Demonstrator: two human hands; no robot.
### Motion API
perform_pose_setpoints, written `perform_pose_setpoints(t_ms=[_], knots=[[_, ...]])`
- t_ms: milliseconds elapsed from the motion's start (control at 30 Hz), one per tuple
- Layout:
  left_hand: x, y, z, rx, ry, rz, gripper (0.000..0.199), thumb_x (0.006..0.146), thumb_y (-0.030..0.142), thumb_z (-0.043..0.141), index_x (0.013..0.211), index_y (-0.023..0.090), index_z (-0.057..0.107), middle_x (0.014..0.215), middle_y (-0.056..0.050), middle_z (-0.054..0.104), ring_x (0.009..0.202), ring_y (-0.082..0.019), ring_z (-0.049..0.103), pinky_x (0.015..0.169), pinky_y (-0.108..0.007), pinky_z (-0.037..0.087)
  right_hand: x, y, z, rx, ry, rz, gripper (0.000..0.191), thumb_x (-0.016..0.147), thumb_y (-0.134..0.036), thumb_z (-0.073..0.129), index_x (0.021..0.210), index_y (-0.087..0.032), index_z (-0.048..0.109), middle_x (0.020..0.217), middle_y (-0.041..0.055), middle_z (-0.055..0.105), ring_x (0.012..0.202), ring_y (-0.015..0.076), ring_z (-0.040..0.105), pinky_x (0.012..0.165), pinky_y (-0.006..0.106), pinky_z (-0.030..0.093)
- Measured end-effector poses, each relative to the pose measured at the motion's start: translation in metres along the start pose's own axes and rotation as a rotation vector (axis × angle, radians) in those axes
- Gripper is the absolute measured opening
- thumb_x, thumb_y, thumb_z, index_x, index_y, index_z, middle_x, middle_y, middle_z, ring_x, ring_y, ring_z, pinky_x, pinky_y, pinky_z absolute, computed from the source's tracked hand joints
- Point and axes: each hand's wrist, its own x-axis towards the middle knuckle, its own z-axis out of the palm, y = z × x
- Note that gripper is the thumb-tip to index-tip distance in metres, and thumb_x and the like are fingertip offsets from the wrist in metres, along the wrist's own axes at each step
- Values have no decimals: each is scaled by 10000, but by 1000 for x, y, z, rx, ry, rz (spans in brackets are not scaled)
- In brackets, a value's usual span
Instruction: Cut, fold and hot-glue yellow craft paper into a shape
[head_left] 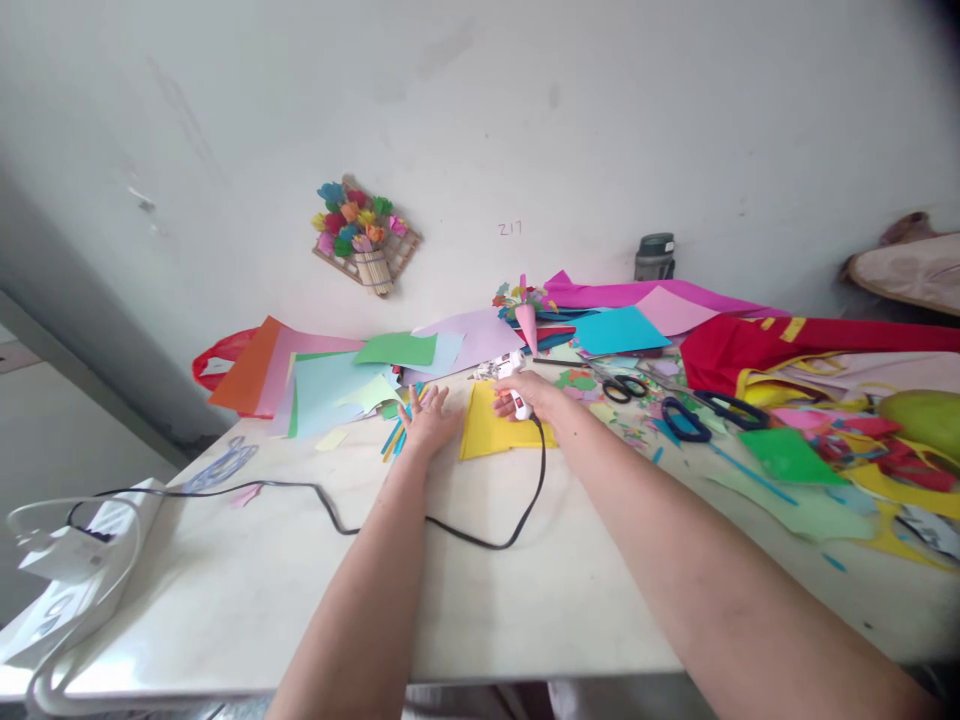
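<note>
Pale tabletop (525,610); glue gun (511,364) in right hand (541,392).

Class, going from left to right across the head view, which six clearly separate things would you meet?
Power strip → orange sheet → left hand → glue gun → bottle → green square.

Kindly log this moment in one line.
right hand: holds white glue gun | left hand: open, by blue-yellow thin strips | yellow sheet: below gun
</note>
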Motion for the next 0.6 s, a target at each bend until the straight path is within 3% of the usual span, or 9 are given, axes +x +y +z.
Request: perform_pose_setpoints(t_ms=[233,600], knots=[[-7,-4,-6,98,-153,141,575,784,557,284,1323,356,293,1440,98,143,1287,-263,-200,988,-583,-103,-5,-6,-6,-168,-30,55,99,735,-155,511,651,-104,497,462,59,585,397,131,564,365,196,431],[1,-4,3,133,-185,176,533,808,533,217,1313,385,303,1439,112,128,1298,-293,-148,990,-600,-56,-3,-4,-5,-222,-52,80,113,733,-146,502,625,-116,484,454,42,569,366,99,518,359,181,418]])
